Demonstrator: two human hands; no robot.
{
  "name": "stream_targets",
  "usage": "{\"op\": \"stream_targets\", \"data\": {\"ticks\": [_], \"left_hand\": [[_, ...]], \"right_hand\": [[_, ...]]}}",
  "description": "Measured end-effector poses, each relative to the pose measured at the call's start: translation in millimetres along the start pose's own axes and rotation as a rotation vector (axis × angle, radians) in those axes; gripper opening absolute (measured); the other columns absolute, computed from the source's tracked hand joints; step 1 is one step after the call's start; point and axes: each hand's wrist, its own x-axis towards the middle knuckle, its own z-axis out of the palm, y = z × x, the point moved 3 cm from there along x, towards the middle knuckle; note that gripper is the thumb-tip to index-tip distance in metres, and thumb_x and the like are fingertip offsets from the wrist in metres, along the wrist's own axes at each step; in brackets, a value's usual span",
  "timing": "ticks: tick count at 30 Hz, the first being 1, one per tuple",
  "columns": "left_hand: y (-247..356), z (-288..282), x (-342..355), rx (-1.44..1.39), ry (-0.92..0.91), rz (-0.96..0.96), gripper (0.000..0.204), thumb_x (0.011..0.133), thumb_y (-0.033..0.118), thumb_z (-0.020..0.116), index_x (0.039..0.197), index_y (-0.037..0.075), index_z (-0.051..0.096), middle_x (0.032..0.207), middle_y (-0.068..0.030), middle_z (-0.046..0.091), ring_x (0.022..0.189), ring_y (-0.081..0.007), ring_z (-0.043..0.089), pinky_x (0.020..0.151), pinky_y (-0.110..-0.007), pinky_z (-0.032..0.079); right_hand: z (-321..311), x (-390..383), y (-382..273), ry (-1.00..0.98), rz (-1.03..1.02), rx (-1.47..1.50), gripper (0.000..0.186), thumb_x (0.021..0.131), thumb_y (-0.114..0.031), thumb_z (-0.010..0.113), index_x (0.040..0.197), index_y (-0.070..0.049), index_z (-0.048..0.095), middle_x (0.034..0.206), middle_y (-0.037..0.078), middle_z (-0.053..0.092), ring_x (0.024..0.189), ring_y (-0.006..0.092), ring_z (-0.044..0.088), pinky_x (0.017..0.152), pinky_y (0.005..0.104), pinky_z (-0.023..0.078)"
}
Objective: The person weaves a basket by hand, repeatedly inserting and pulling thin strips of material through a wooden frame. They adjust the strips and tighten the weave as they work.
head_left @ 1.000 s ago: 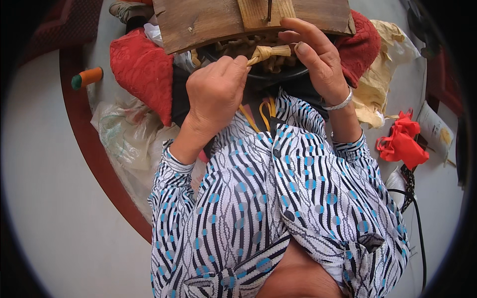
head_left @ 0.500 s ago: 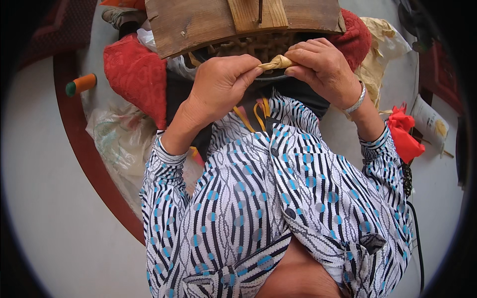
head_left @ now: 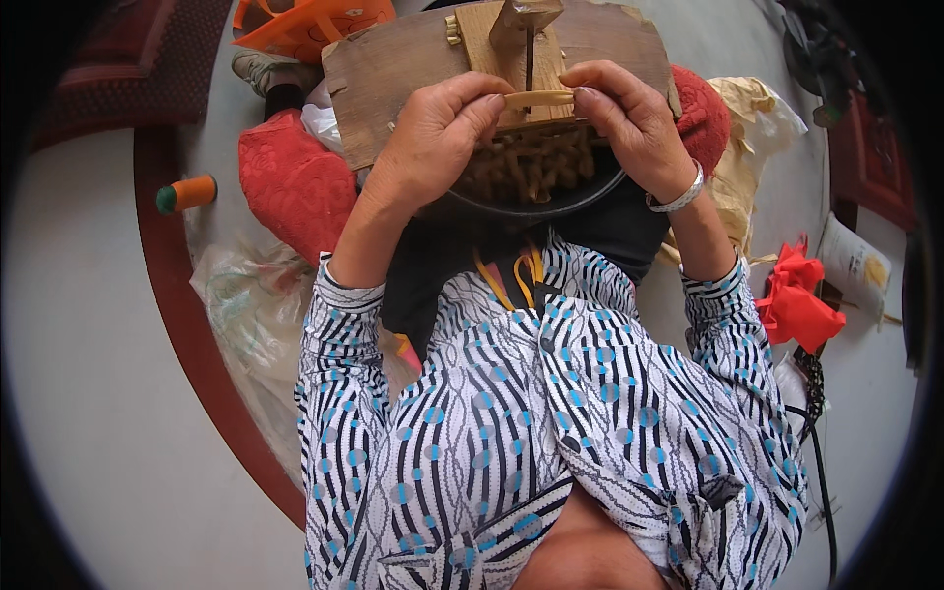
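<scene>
I had both forearms raised ahead of me, elbows bent. My left hand (head_left: 433,133) and right hand (head_left: 629,118) faced each other, fingers curled, thumbs and forefingers pinched, fingertips nearly meeting.

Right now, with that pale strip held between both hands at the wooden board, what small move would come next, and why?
Probably press the pale strip down against the upright blade: left hand and right hand pinch its ends level across the wooden board.
</scene>
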Motion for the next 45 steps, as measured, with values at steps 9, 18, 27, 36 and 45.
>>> {"op": "stream_targets", "data": {"ticks": [9,18,27,36,45], "left_hand": [[-9,-7,23,0.134,0.08,0.036,0.015,0.094,0.014,0.058,0.097,0.0,0.062,0.077,-0.0004,0.058,0.07,-0.009,0.053,0.065,-0.025,0.045],[-11,-2,2,0.55,0.24,0.055,0.015,0.09,0.017,0.059,0.098,0.005,0.061,0.078,-0.0167,0.066,0.076,-0.0319,0.066,0.065,-0.038,0.05],[-3,30,-57,0.203,0.044,-0.028,0.028,0.1,0.026,0.05,0.099,0.0,0.061,0.077,-0.0065,0.06,0.068,-0.0146,0.057,0.063,-0.027,0.045],[31,-5,-93,0.499,0.14,0.156,0.011,0.087,0.011,0.065,0.083,0.001,0.064,0.067,-0.0101,0.06,0.054,-0.0246,0.058,0.049,-0.031,0.042],[150,19,-78,0.249,0.129,0.669,0.02,0.084,0.018,0.067,0.084,-0.001,0.062,0.061,-0.0088,0.056,0.046,-0.0229,0.054,0.042,-0.031,0.037]], "right_hand": [[9,21,23,0.097,-0.103,-0.042,0.011,0.09,-0.012,0.062,0.096,-0.002,0.064,0.083,0.007,0.064,0.076,0.016,0.06,0.069,0.027,0.048],[14,5,-4,0.233,-0.542,-0.666,0.012,0.082,-0.012,0.066,0.094,-0.011,0.066,0.095,0.005,0.064,0.09,0.0241,0.061,0.079,0.0345,0.045],[46,7,-24,0.258,-0.436,-0.44,0.019,0.084,-0.025,0.07,0.075,-0.009,0.063,0.055,0.011,0.055,0.049,0.0296,0.054,0.048,0.0367,0.044],[64,-36,-27,-0.344,0.098,-0.045,0.014,0.085,-0.014,0.069,0.082,-0.001,0.065,0.062,0.011,0.059,0.052,0.0175,0.056,0.05,0.0286,0.044],[39,-39,-116,-0.784,-0.37,0.906,0.019,0.082,-0.009,0.073,0.092,0.006,0.07,0.079,0.015,0.07,0.073,0.0264,0.068,0.07,0.0326,0.052]]}}
